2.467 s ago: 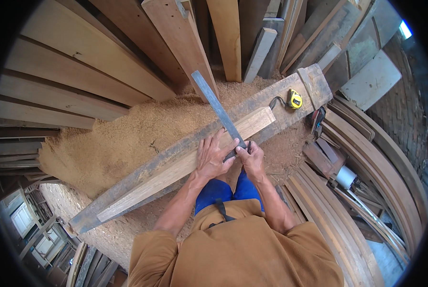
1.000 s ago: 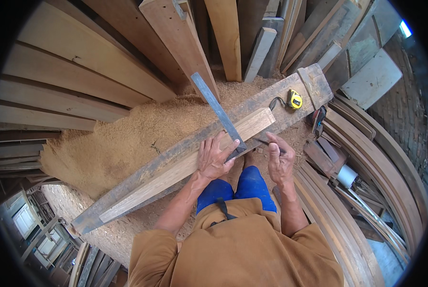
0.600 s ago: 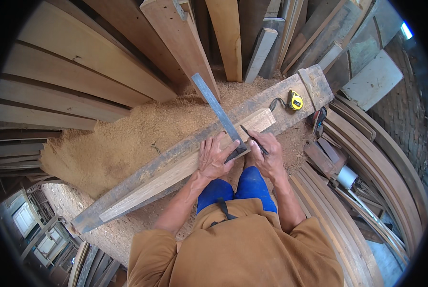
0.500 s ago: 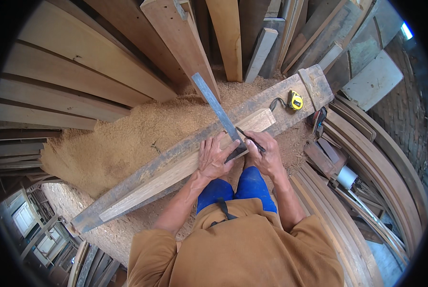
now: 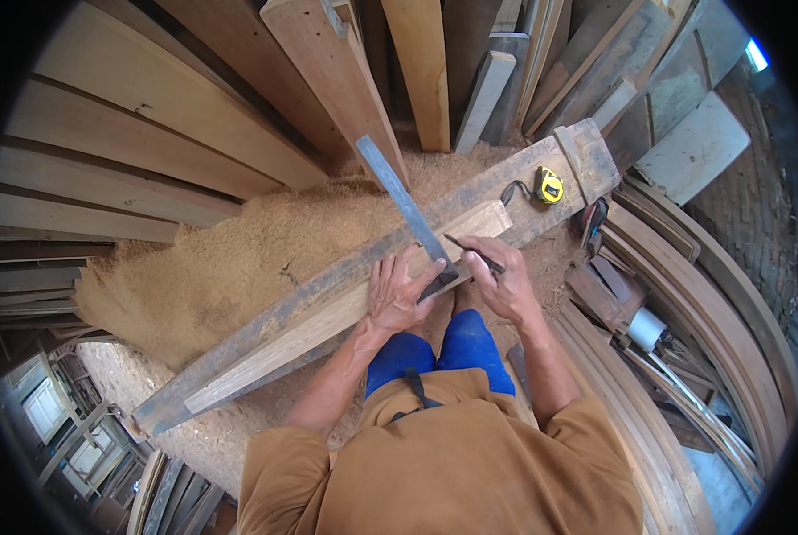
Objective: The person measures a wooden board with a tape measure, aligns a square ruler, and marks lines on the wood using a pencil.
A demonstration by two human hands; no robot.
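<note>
1 left hand [image 5: 397, 294] presses 1 square [image 5: 408, 210] flat; 1 right hand [image 5: 504, 283] grips 1 pencil [image 5: 472, 251].

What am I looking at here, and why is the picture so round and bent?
The picture comes from a wide-angle camera worn on a person's head, looking down, so straight boards curve near the rim. There is no machine: the two bare hands belong to the wearer. The left hand presses a metal square flat across a pale wooden plank, which lies on a longer grey beam. The right hand holds a pencil with its tip on the plank beside the square's blade. A yellow tape measure sits further along the beam. Sawdust is heaped behind the beam, and boards lean all around.
</note>
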